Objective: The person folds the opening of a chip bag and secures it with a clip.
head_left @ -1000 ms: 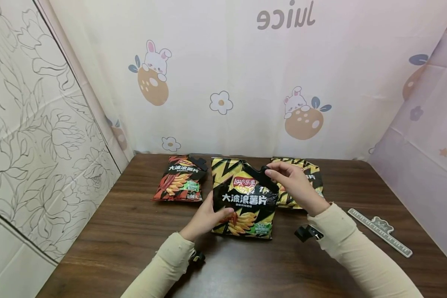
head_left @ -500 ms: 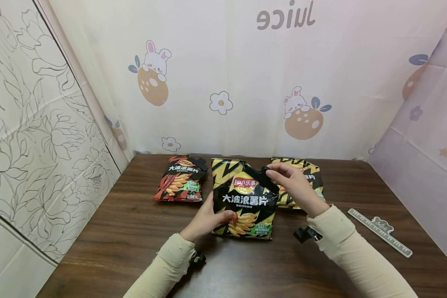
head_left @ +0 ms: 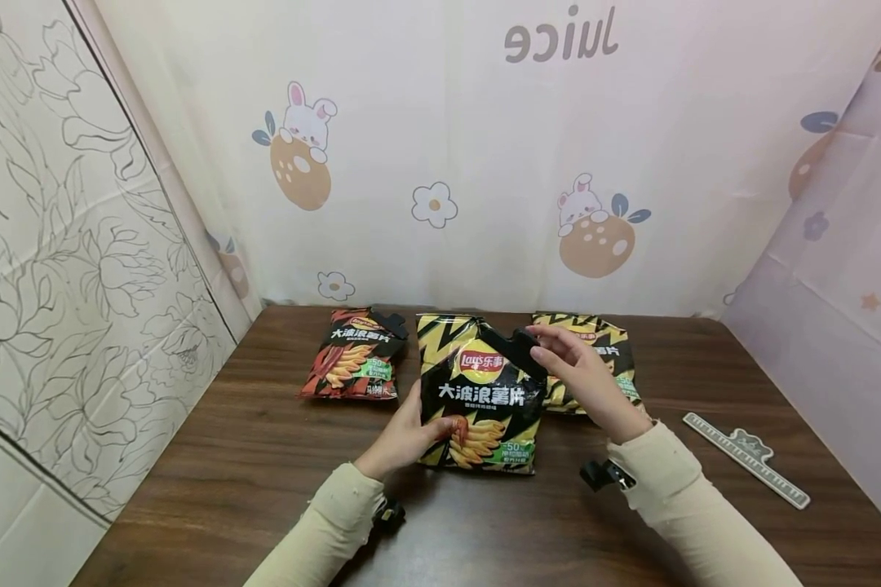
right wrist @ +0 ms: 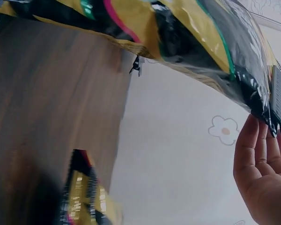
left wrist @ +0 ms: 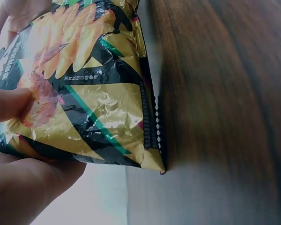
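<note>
My left hand (head_left: 404,436) grips the left side of a yellow and black bag of potato chips (head_left: 477,408), thumb across its front. In the left wrist view the bag (left wrist: 107,98) shows its bottom edge close over the table. A black bag clip (head_left: 515,350) lies slantwise along the folded top right corner. My right hand (head_left: 595,379) pinches that clip's outer end, thumb in front and fingers behind. In the right wrist view the fingertips of the right hand (right wrist: 267,164) meet the bag's corner beside the clip (right wrist: 279,98).
A red chip bag (head_left: 352,355) with a black clip on its corner lies at the back left. Another yellow chip bag (head_left: 568,395) lies behind the held one, partly hidden. A pale long clip (head_left: 745,459) lies on the wooden table (head_left: 227,489) at right. A curtain (head_left: 433,122) hangs behind.
My right thumb has slid slightly down and right along the clip, away from the index finger. The left hand and the bag stay nearly still.
</note>
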{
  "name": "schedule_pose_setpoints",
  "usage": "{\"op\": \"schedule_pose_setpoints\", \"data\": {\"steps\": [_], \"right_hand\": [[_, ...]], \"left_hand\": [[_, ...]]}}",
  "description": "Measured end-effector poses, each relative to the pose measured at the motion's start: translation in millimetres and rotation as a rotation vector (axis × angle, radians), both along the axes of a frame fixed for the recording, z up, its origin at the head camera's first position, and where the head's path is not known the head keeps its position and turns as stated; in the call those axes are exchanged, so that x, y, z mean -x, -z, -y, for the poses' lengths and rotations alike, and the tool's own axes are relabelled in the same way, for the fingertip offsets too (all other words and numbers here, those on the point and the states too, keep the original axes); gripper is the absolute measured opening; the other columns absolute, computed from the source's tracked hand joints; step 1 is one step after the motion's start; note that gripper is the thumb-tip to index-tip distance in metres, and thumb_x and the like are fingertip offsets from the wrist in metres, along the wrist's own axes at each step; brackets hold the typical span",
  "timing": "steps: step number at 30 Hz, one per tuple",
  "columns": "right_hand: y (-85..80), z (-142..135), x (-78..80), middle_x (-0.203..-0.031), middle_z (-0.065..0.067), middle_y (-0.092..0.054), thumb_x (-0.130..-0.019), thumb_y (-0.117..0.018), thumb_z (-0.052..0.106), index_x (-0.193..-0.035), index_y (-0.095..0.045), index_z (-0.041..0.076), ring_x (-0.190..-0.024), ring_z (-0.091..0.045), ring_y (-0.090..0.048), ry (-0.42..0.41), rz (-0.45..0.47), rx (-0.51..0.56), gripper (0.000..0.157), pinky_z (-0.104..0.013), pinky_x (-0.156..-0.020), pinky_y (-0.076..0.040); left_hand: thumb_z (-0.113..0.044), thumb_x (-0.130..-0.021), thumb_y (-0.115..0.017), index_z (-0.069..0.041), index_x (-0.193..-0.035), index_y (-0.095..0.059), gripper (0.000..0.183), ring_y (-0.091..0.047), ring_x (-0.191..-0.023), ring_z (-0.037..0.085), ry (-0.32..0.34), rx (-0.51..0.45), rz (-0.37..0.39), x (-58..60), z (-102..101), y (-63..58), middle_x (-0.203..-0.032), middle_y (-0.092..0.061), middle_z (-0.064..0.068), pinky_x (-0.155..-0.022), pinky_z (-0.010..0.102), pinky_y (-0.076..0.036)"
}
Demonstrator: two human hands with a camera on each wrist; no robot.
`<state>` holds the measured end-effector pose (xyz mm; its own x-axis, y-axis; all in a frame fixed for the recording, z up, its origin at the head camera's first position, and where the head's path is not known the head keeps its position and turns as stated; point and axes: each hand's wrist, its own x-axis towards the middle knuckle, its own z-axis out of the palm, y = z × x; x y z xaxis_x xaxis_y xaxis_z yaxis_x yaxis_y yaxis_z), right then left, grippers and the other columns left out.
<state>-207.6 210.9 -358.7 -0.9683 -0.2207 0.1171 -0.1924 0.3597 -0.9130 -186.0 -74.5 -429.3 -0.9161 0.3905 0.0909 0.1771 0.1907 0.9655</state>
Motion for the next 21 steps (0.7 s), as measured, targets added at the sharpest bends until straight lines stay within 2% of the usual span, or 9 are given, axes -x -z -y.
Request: {"op": "schedule_pose_setpoints", "data": {"steps": [6,9,11,15,19,21], "right_hand": [[14.1,-1.9,-9.4,-0.131,-0.015,-0.057,-0.101,-0.055,0.034,-0.147,-0.040,0.010,-0.105,0.002,-0.058,0.000,0.038,0.032,0.055,-0.030,-0.091,-0.051],[18.4,-1.5,-14.9,-0.133,-0.023,-0.055,-0.101,-0.056,0.030,-0.149,-0.035,0.007,-0.104,-0.004,-0.060,-0.030,0.082,0.023,0.058,-0.037,-0.091,-0.053],[20.8,-0.7,-18.4,-0.136,-0.026,-0.052,-0.100,-0.057,0.030,-0.151,-0.030,0.006,-0.109,-0.012,-0.062,-0.054,0.135,0.035,0.062,-0.040,-0.092,-0.054],[27.0,1.9,-22.9,-0.144,-0.028,-0.047,-0.098,-0.061,0.031,-0.156,-0.020,0.006,-0.119,-0.027,-0.059,-0.069,0.231,0.051,0.075,-0.040,-0.094,-0.053],[35.7,4.9,-24.1,-0.144,-0.024,-0.047,-0.097,-0.063,0.032,-0.155,-0.022,0.007,-0.122,-0.027,-0.056,-0.066,0.286,0.063,0.075,-0.041,-0.096,-0.052],[39.4,6.5,-24.1,-0.140,-0.021,-0.051,-0.096,-0.064,0.032,-0.152,-0.029,0.008,-0.119,-0.022,-0.056,-0.068,0.307,0.067,0.070,-0.042,-0.095,-0.051]], "left_hand": [[-0.019,-0.096,-0.064,-0.007,-0.157,-0.009,0.084,-0.014,-0.150,0.030,-0.006,-0.010,-0.011,-0.5,-1.2,0.1,-0.163,-0.015,0.015,-0.120,0.053,-0.016],[-0.018,-0.096,-0.064,-0.007,-0.157,-0.009,0.084,-0.014,-0.150,0.030,-0.008,-0.010,-0.018,-0.9,-1.8,-0.1,-0.163,-0.015,0.015,-0.120,0.053,-0.016],[-0.019,-0.096,-0.064,-0.006,-0.158,-0.008,0.085,-0.013,-0.151,0.029,-0.010,-0.005,-0.017,-0.8,-1.9,-0.1,-0.164,-0.014,0.015,-0.120,0.052,-0.016],[-0.020,-0.096,-0.064,-0.004,-0.157,-0.006,0.086,-0.011,-0.151,0.031,-0.012,-0.003,-0.009,-0.4,-2.1,0.4,-0.164,-0.012,0.017,-0.120,0.053,-0.014],[-0.021,-0.096,-0.064,-0.003,-0.157,-0.004,0.087,-0.008,-0.151,0.031,-0.015,0.000,-0.001,-0.1,-2.7,1.2,-0.164,-0.009,0.018,-0.120,0.053,-0.013],[-0.020,-0.096,-0.064,-0.003,-0.157,-0.004,0.087,-0.008,-0.151,0.030,-0.017,0.002,0.001,-0.2,-2.8,1.2,-0.164,-0.009,0.017,-0.120,0.053,-0.013]]}}
